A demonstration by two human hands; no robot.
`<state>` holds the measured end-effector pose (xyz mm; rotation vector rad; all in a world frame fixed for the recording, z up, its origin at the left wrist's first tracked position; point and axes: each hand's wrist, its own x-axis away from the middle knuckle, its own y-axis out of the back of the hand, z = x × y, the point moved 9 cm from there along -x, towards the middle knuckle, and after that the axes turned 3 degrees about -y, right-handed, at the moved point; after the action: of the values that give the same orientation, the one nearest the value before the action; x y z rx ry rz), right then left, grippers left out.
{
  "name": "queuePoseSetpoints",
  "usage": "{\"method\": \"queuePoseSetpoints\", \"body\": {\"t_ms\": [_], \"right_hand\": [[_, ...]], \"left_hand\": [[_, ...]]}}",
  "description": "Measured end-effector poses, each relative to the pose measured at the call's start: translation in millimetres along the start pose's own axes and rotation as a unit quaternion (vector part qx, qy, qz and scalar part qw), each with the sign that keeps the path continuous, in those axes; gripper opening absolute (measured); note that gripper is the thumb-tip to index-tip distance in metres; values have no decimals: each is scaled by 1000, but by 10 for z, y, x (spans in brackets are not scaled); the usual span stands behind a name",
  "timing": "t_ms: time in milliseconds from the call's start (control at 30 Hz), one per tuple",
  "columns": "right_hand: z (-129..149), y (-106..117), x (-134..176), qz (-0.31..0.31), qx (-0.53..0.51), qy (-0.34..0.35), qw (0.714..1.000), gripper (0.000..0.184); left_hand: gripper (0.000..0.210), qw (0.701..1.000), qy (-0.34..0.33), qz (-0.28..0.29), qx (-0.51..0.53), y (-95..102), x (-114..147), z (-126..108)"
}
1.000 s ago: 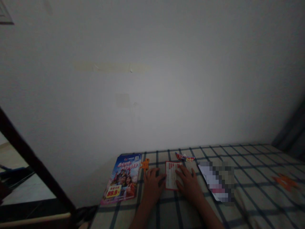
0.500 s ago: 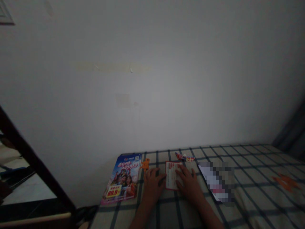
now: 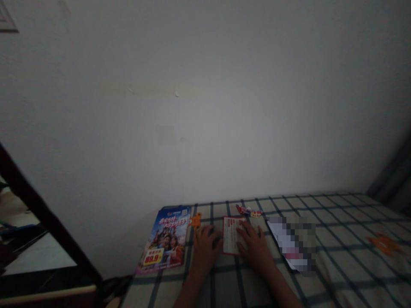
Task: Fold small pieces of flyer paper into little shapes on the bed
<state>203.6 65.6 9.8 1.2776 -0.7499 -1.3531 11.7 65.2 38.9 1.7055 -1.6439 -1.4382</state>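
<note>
A small red-bordered printed card (image 3: 230, 237) lies flat on the checked cloth (image 3: 334, 231), between my two hands. My right hand (image 3: 253, 244) rests over the card's right side, fingers spread and lying on it. At the card's left edge is my left hand (image 3: 205, 246), its fingers spread over the cloth and the thumb close to the card. I cannot tell whether that thumb touches it. Left of this hand sits a stack of glossy flyers (image 3: 167, 239) with pictured people and "89.9" on top.
A crumpled colourful wrapper (image 3: 248, 211) lies behind the card. To the right is a phone-like flat object (image 3: 285, 244), partly blurred out. Orange bear-like figures (image 3: 195, 220) show on the cloth. The wall (image 3: 205, 107) rises behind; a dark slanting post (image 3: 48, 218) stands left.
My left thumb has drawn slightly away from the card's left edge. The card, my right hand and the flyers stay in place.
</note>
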Motion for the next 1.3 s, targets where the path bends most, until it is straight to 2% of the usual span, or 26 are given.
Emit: {"method": "queuePoseSetpoints", "body": {"t_ms": [833,1133,1300], "right_hand": [[14,20,4,-1,0,-3,1000,47],[10,-19,-2,-8,5,8,1000,46],[10,-16,-3,-3,-3,5,1000,47]], "left_hand": [[25,999,15,16,-36,-8,-11,6],[35,992,40,95,-67,-25,-92,37],[43,985,6,143,-94,-93,-199,-25]]}}
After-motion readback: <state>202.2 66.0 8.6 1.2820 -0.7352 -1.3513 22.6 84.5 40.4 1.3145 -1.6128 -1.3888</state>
